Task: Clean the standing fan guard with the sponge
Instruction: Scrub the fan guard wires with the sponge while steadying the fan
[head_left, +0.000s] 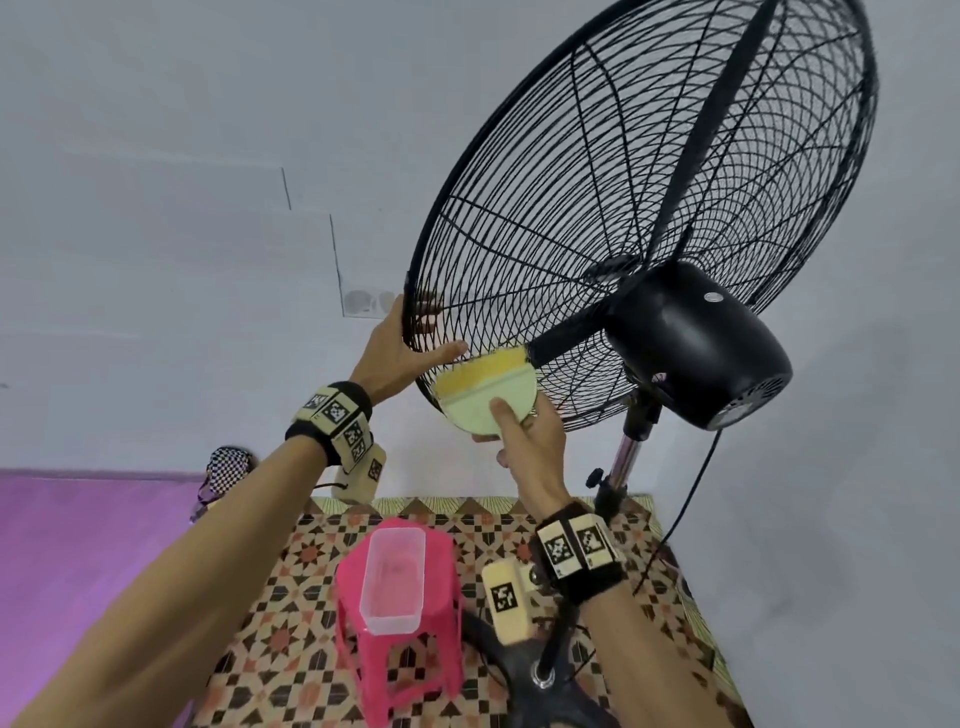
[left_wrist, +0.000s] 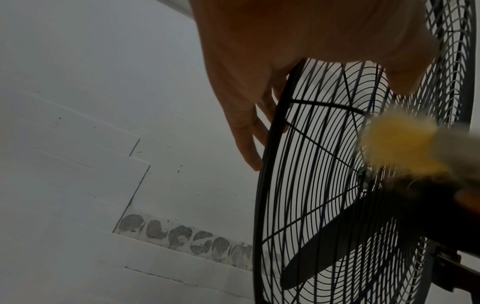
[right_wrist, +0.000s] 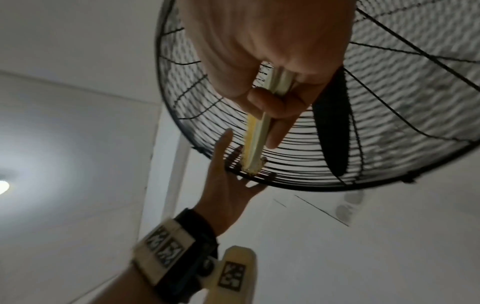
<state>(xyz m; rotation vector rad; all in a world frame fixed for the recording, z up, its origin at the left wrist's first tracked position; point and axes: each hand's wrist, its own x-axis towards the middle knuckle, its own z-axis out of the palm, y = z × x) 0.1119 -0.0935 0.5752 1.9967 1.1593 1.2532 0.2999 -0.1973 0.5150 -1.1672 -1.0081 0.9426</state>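
Note:
The black wire fan guard (head_left: 571, 208) tilts up at the right, its rear side toward me. My left hand (head_left: 410, 338) grips its lower left rim, thumb on the rear wires and fingers round the front. In the left wrist view the left hand (left_wrist: 259, 82) lies along the guard rim (left_wrist: 270, 164). My right hand (head_left: 530, 441) pinches a pale green and yellow sponge (head_left: 478, 400), index finger laid along it, and presses its yellow edge on the lower rear wires. The right wrist view shows that right hand (right_wrist: 272, 61) with the sponge (right_wrist: 255, 135) edge-on against the guard (right_wrist: 389, 102), next to the left hand (right_wrist: 228, 185).
The black motor housing (head_left: 696, 343) juts out right of the sponge, with the chrome pole (head_left: 623, 457), fan base (head_left: 545, 675) and a hanging cable (head_left: 691, 493) below. A pink stool (head_left: 353, 597) carries a clear tub (head_left: 392, 577) on a patterned mat (head_left: 311, 545).

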